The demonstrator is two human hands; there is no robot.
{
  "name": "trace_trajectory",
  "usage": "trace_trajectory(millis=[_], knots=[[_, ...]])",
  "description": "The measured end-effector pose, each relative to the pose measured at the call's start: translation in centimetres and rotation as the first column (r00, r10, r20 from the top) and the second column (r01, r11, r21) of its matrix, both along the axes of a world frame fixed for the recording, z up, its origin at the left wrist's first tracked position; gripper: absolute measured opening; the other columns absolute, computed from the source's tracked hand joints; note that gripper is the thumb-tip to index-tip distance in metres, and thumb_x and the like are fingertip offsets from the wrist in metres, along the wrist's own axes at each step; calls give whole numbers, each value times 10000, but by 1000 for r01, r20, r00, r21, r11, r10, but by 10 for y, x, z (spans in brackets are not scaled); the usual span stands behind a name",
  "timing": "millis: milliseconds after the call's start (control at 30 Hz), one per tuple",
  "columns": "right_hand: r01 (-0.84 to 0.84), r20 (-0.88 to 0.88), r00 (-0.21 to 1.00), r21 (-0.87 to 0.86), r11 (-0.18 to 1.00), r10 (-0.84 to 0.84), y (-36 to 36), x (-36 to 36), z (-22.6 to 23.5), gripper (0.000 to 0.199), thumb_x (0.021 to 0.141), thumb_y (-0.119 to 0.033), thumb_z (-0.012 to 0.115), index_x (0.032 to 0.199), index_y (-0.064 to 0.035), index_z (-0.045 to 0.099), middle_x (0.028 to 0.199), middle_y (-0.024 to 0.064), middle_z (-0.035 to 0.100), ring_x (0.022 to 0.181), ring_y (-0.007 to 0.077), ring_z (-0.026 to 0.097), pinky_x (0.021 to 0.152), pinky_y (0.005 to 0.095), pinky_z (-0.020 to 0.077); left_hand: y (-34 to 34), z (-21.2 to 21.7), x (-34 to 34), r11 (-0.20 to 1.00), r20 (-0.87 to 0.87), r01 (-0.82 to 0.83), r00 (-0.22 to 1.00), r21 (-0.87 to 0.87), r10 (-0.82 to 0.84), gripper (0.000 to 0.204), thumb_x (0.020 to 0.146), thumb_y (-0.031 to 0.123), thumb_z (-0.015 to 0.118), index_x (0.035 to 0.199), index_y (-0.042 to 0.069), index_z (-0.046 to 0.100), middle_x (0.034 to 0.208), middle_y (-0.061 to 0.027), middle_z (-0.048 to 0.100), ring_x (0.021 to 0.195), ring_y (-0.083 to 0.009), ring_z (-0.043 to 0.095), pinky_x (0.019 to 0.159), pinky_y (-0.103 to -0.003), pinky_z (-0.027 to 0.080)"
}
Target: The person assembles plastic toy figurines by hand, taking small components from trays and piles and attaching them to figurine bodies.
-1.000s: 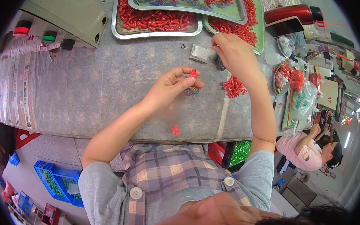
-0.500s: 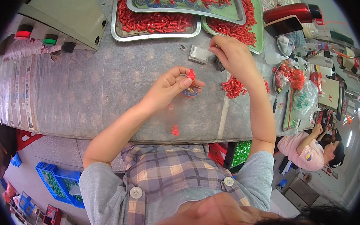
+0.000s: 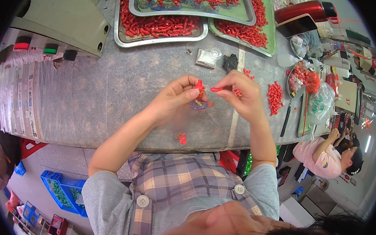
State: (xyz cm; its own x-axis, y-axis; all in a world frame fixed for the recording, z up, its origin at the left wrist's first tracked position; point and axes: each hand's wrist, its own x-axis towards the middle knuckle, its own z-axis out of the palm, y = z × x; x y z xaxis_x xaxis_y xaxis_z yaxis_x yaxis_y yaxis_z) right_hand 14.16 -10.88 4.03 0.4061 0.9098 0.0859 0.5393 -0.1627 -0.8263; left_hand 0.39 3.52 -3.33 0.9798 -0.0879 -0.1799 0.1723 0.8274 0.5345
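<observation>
My left hand (image 3: 172,98) pinches a small red plastic figurine (image 3: 200,86) upright between thumb and fingers. Its round, see-through blue-purple base (image 3: 197,105) shows below the fingers. Just to the right, my right hand (image 3: 244,97) holds a slim red plastic piece (image 3: 216,89) by one end, its free tip pointing at the figurine with a slight gap. Loose red pieces (image 3: 237,92) lie partly hidden behind the right hand. Beyond the hands sit a small whitish block (image 3: 206,58), a round clear dish (image 3: 216,53) and a black crumpled lump (image 3: 230,63). Near the table edge lies another red piece (image 3: 182,138).
Metal trays (image 3: 158,45) of red parts and assembled figurines stand at the back. A grey machine (image 3: 65,15) with buttons is at left. Rightward are a red pile (image 3: 275,98), a dark thin tool (image 3: 286,119), a phone (image 3: 297,26), a red flask (image 3: 304,11) and a co-worker (image 3: 323,158).
My right hand has come back toward me from beside the whitish block, bringing the slim red piece close to the figurine. The left hand still holds the figurine in nearly the same place.
</observation>
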Motion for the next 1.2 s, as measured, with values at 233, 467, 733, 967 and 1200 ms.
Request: trace_trajectory(millis=[233, 467, 733, 967, 1200], knots=[[19, -39, 999, 78, 997, -16, -4, -10, -17, 121, 746, -81, 686, 813, -15, 609, 745, 55, 597, 659, 147, 535, 598, 257, 413, -5, 1, 0, 994, 17, 0, 1000, 108, -2, 251, 888, 239, 568, 1029, 55, 471, 939, -72, 597, 944, -220, 606, 846, -332, 457], [-37, 211, 977, 119, 992, 11, -5, -11, -21, 165, 701, -107, 711, 809, -37, 607, 747, 56, 582, 628, 205, 554, 555, 294, 431, -5, 4, -3, 972, 68, -30, 998, 233, 14, 199, 901, 146, 539, 1067, 55, 477, 989, -67, 623, 932, -132, 583, 835, -280, 442], [-195, 543, 827, 39, 980, 143, -8, -8, -12, 205, 671, -176, 709, 751, -51, 566, 702, 55, 549, 624, 231, 529, 532, 327, 415, -6, 14, -11, 798, 12, -23, 1000, 602, 19, 224, 876, 122, 564, 1076, 31, 523, 981, -65, 646, 925, -103, 583, 784, -250, 454], [-241, 599, 769, -55, 969, 225, -11, -10, -12, 224, 704, -225, 674, 705, -84, 501, 668, 37, 478, 623, 211, 498, 534, 326, 412, -9, 20, -9, 455, 65, -37, 997, 890, -46, 320, 830, 116, 575, 1140, 44, 546, 914, -120, 631, 850, -255, 606, 753, -323, 468], [-238, 644, 735, -47, 970, 211, -12, -18, -12, 224, 701, -210, 670, 674, -91, 482, 643, 33, 451, 608, 200, 488, 536, 319, 407, -12, 20, -12, 354, 181, -159, 983, 922, -31, 312, 926, 183, 467, 1194, 40, 536, 1021, -104, 607, 918, -216, 566, 812, -307, 432]])
